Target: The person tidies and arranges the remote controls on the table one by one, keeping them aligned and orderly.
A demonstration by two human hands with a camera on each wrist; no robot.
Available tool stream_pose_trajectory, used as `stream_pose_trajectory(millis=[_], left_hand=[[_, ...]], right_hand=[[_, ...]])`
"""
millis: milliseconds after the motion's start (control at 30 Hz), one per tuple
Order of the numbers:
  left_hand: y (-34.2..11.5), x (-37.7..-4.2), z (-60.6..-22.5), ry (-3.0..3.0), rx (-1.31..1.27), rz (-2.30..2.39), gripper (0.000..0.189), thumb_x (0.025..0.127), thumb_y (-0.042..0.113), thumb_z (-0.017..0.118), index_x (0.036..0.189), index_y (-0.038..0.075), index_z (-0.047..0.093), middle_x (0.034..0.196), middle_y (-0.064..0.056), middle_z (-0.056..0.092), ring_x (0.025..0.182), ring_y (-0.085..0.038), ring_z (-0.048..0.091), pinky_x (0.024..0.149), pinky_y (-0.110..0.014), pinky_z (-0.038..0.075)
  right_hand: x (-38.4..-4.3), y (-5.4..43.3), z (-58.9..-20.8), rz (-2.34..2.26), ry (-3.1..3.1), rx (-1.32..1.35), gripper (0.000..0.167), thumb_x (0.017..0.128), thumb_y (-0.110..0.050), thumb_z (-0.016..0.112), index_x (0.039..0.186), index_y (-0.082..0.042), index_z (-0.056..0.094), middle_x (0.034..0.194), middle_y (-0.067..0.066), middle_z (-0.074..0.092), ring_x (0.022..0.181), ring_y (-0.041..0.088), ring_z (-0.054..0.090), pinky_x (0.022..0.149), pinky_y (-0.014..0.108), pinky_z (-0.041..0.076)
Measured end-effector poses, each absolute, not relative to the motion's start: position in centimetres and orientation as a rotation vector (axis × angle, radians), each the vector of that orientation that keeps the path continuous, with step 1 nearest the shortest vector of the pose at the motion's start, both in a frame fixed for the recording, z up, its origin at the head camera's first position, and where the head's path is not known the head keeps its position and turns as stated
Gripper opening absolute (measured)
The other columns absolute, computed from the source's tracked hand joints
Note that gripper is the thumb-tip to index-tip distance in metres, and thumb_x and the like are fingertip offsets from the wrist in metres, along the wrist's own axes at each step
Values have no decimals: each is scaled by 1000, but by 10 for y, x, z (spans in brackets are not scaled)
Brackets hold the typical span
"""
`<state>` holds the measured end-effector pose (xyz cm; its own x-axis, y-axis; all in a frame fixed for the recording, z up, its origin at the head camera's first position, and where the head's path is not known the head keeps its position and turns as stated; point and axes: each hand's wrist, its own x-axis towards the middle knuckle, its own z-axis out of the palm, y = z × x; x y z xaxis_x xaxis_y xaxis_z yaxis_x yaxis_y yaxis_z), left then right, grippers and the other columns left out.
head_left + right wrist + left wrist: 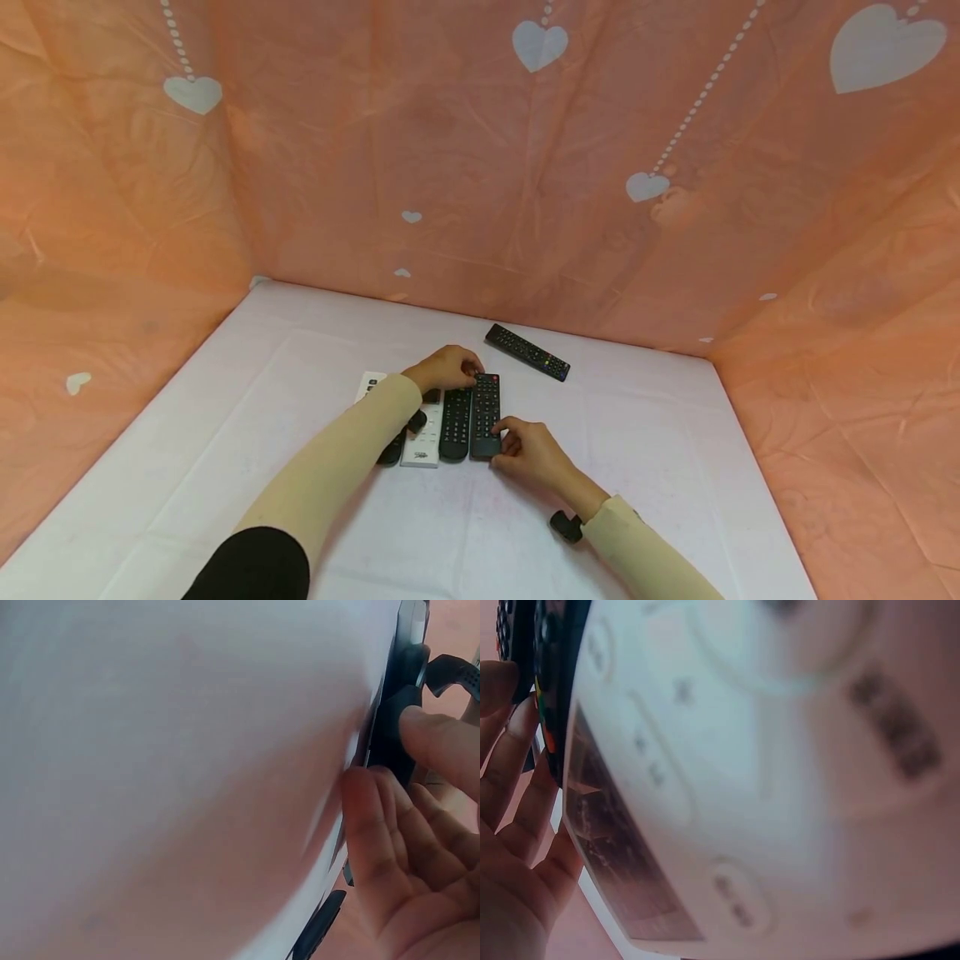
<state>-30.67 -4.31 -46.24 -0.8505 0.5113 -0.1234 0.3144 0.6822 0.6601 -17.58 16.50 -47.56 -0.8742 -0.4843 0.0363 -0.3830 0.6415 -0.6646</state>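
Several remote controls lie side by side on the white-covered table, and a black remote control (pixel 486 415) forms the right end of the row. My left hand (pixel 448 368) pinches its far end with thumb and fingertips. At its near right edge, my right hand (pixel 529 452) grips it; the right wrist view shows the thumb on the remote's near end (pixel 394 735) and the fingers along its side. To its left lie another black remote (pixel 454 427) and a white remote (pixel 422 446) with a display (pixel 622 847). My left forearm partly hides the remotes further left.
Behind the row, a separate black remote (pixel 527 352) lies at an angle near the back wall. Left of the white one, a dark remote (pixel 390 452) and another white remote (pixel 368 383) show partly. Orange cloth (pixel 450 150) with hearts surrounds the table (pixel 637 400).
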Motion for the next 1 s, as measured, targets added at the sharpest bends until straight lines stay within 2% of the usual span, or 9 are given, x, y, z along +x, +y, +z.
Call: stream_pose_trajectory(millis=[433, 633, 800, 1000], left_hand=[[-44, -303, -460, 2586, 653, 935, 17, 87, 10, 67, 103, 11, 71, 89, -2, 66, 81, -11, 57, 74, -26, 48], [-44, -300, -460, 2584, 639, 921, 16, 87, 10, 67, 102, 11, 72, 91, -2, 68, 83, -11, 58, 79, -27, 49], [-44, -302, -461, 2590, 656, 911, 16, 86, 10, 68, 101, 10, 73, 93, -3, 69, 86, -12, 60, 83, -30, 50], [-44, -309, -464, 2576, 658, 893, 15, 87, 11, 69, 101, 11, 73, 94, -2, 69, 87, -12, 60, 80, -28, 51]], right_hand=[[-176, 162, -477, -1013, 2723, -738, 35, 77, -11, 79, 109, -8, 63, 78, -2, 67, 68, 4, 59, 64, 21, 51], [-175, 162, -478, -982, 2723, -744, 34, 78, -13, 79, 108, -9, 63, 77, -3, 67, 68, 2, 59, 64, 21, 51], [-174, 161, -478, -908, 2764, -742, 34, 78, -18, 79, 108, -13, 63, 76, -6, 65, 67, 1, 57, 63, 21, 49], [-174, 161, -474, -829, 2821, -736, 34, 77, -22, 78, 107, -17, 64, 81, -6, 67, 68, 1, 57, 64, 22, 48]])
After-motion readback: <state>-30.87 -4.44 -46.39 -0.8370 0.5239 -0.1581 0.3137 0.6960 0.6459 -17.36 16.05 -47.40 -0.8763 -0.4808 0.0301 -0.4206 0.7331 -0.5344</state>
